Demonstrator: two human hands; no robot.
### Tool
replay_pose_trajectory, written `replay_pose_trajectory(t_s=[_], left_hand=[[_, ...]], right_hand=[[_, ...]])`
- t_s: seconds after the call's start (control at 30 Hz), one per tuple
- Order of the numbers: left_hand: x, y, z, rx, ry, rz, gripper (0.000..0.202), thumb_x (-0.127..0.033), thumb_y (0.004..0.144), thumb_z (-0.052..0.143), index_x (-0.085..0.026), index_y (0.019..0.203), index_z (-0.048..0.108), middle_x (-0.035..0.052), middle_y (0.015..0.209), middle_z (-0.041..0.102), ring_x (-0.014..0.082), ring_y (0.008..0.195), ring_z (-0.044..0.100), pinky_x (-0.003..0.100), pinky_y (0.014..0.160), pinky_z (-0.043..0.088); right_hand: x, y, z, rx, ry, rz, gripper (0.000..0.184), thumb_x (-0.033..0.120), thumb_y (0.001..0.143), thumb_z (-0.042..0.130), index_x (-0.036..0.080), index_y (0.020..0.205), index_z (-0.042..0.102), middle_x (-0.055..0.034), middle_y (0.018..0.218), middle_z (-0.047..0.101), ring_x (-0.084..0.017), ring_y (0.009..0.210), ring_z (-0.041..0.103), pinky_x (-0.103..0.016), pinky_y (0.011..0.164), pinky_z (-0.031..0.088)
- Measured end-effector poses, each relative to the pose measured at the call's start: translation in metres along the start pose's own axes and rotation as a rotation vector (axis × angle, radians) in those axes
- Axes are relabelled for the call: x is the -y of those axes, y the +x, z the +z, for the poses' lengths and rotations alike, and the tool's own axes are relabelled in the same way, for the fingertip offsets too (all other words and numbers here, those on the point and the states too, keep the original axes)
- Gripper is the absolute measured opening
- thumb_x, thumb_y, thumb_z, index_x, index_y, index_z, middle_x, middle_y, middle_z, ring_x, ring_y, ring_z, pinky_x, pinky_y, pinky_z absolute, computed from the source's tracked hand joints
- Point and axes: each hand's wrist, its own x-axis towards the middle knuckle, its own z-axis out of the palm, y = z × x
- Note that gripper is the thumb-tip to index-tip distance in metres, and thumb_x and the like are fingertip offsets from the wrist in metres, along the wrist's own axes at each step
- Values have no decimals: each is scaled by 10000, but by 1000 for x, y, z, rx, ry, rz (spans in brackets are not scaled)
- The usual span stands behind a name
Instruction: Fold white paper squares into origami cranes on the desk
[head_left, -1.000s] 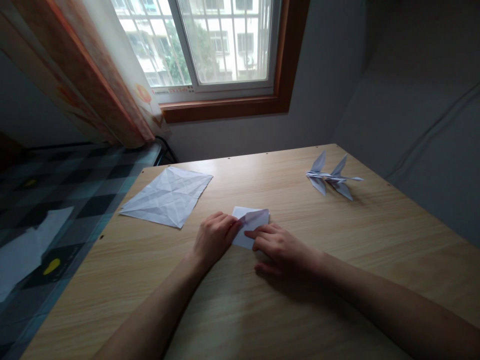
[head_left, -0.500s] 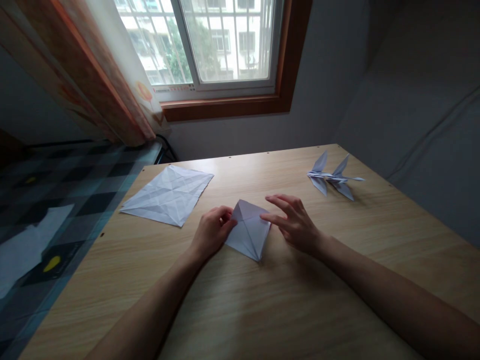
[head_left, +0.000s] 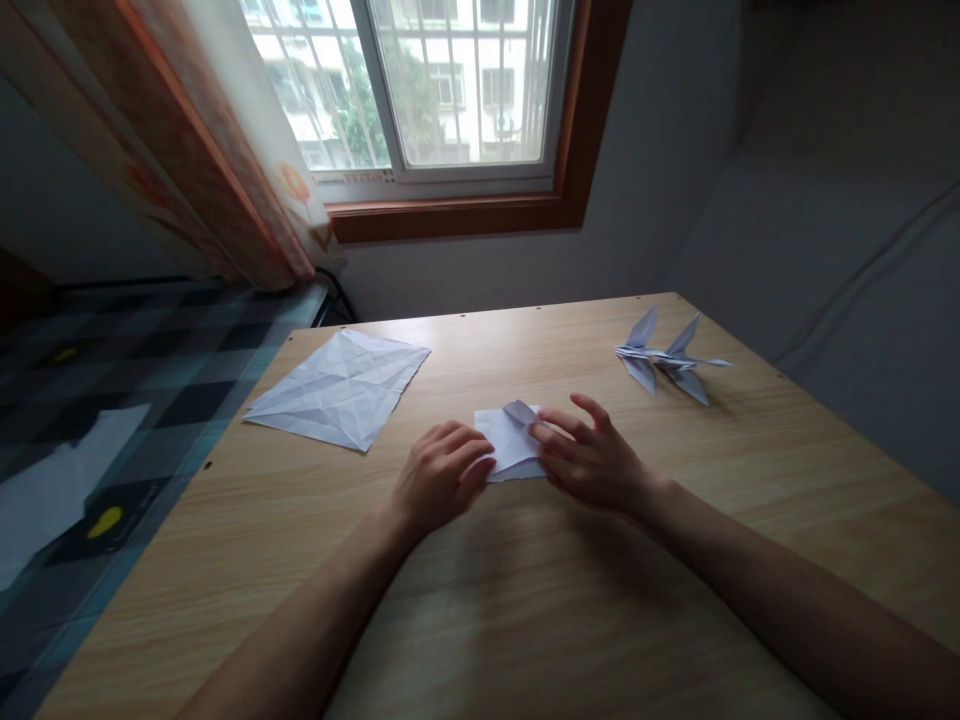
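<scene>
A small folded sheet of white paper [head_left: 504, 440] lies on the wooden table between my hands, with a flap lifted at its upper right. My left hand [head_left: 444, 470] grips the paper's left edge between thumb and fingers. On the other side, my right hand [head_left: 589, 455] pinches the right edge beside the raised flap, its index finger lifted away. The parts of the paper under my fingertips are hidden.
A creased, opened-out paper sheet [head_left: 346, 388] lies at the table's back left. Two folded paper cranes [head_left: 667, 357] rest at the back right. Beyond the table's left edge, more white paper [head_left: 67, 490] lies on checked cloth [head_left: 187, 350].
The paper has turned from a pointed kite shape to a squarer one, its lower point no longer showing and a flap now raised. My right fingers have closed on its right edge.
</scene>
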Motion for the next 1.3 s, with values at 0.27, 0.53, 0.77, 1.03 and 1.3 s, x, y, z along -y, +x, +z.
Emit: replay_pose_trajectory(t_s=[0.27, 0.53, 0.77, 1.03, 1.3], left_hand=[[1, -1, 7, 191, -10, 63, 158, -278, 917, 568, -232, 970, 710, 45, 1099, 734, 206, 1087, 661, 348, 945, 492], [-1, -2, 11, 103, -34, 119, 168, -229, 901, 562, -195, 824, 708, 33, 1005, 756, 201, 999, 700, 320, 905, 534], [-3, -2, 13, 89, -34, 113, 167, -232, 894, 573, -195, 781, 689, 32, 962, 757, 189, 982, 702, 313, 891, 536], [-3, -2, 14, 98, -62, 59, 196, -208, 895, 533, -186, 716, 609, 31, 834, 727, 164, 866, 692, 283, 815, 528], [-5, -2, 10, 182, 53, 84, 289, -180, 876, 495, -187, 1149, 588, 55, 916, 698, 186, 809, 642, 319, 751, 500]], right_hand=[[2, 5, -5, 104, -1, -12, 204, 137, 850, 523, 211, 974, 668, -55, 1356, 584, -294, 1341, 391, -630, 1173, 4], [-11, 5, -8, 132, -86, 46, 103, 224, 839, 583, 201, 851, 683, -55, 1307, 609, -320, 1301, 419, -637, 1167, -51], [-14, 6, -7, 121, -107, 124, 211, 388, 905, 588, 195, 843, 647, -95, 1175, 655, -296, 1200, 485, -616, 1166, 48], [-20, 1, -9, 72, 99, 114, 221, 370, 859, 583, 214, 1012, 615, -130, 1367, 512, -334, 1322, 378, -615, 1129, 178], [-10, 5, -3, 61, 46, 209, 70, 230, 875, 540, 197, 869, 601, -127, 1290, 557, -322, 1302, 400, -601, 1131, 187]])
